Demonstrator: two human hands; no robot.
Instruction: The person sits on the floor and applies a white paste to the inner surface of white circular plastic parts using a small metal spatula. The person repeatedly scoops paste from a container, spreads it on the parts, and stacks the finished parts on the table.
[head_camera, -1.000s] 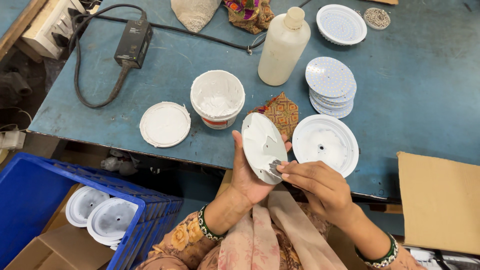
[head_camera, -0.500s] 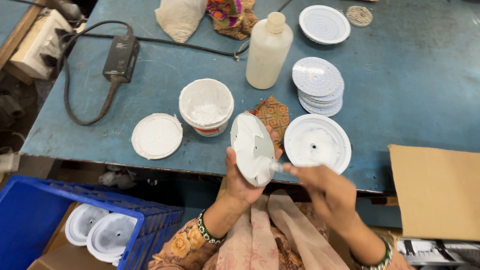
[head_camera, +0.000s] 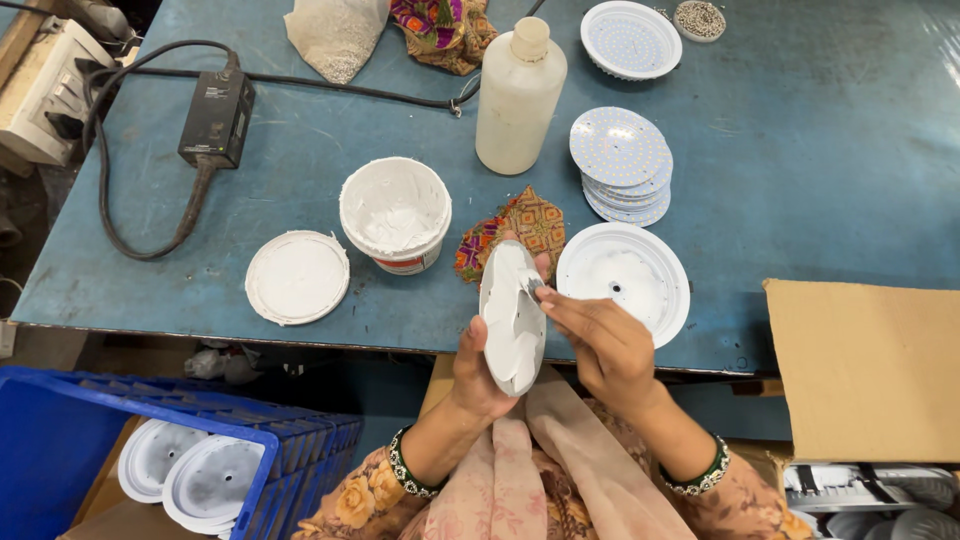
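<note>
My left hand (head_camera: 478, 372) holds a white round lamp housing (head_camera: 512, 318) upright on its edge, just in front of the table's near edge. My right hand (head_camera: 602, 342) pinches a small metal tool (head_camera: 531, 287) whose tip touches the housing's inner face, which is smeared with white paste. Beyond my hands on the blue table (head_camera: 800, 160) stand an open white tub of paste (head_camera: 396, 214) and its lid (head_camera: 297, 277). A second white housing (head_camera: 624, 282) lies flat beside a patterned cloth (head_camera: 520, 225).
A stack of round LED boards (head_camera: 621, 165), a white bottle (head_camera: 520, 95), another housing with LEDs (head_camera: 630, 40) and a black power adapter (head_camera: 216, 118) with cables sit further back. A blue crate (head_camera: 90, 460) with white housings is at lower left, a cardboard box (head_camera: 865, 370) at right.
My right hand has moved the tool up along the housing's inner face toward its top edge. The view has shifted slightly, and my left hand still holds the housing.
</note>
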